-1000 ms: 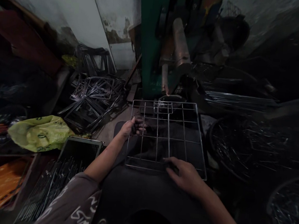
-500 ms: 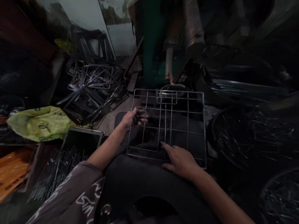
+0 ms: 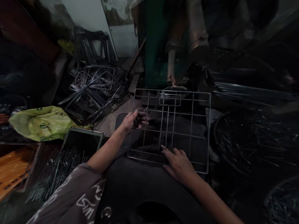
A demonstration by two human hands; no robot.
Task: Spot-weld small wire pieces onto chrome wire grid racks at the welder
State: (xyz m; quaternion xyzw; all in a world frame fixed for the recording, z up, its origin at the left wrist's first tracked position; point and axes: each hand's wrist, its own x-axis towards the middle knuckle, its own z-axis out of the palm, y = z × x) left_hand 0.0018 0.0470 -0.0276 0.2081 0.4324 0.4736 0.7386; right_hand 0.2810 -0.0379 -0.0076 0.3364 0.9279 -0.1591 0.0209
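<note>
A rectangular wire rack is held out in front of me, with crossing wires and a small wire rectangle at its far edge. My left hand is closed round the rack's left side wire, fingers reaching inward through the grid. At the near edge, my right hand grips the rack with its fingers over the wires and the thumb lower down. Its index fingertip touches the near end of a middle wire. The far edge of the rack overlaps a rounded metal part below a machine's vertical rod.
A green machine column rises ahead. Stacked wire frames lie to the left, near a yellow-green bag, a bundle of metal rods and an orange sack. On the right, dark round tubs hold loose wire pieces.
The rack's right side has shifted slightly right and toward me, and my right hand moved with it. Both hands keep their hold. The view has shifted a little.
</note>
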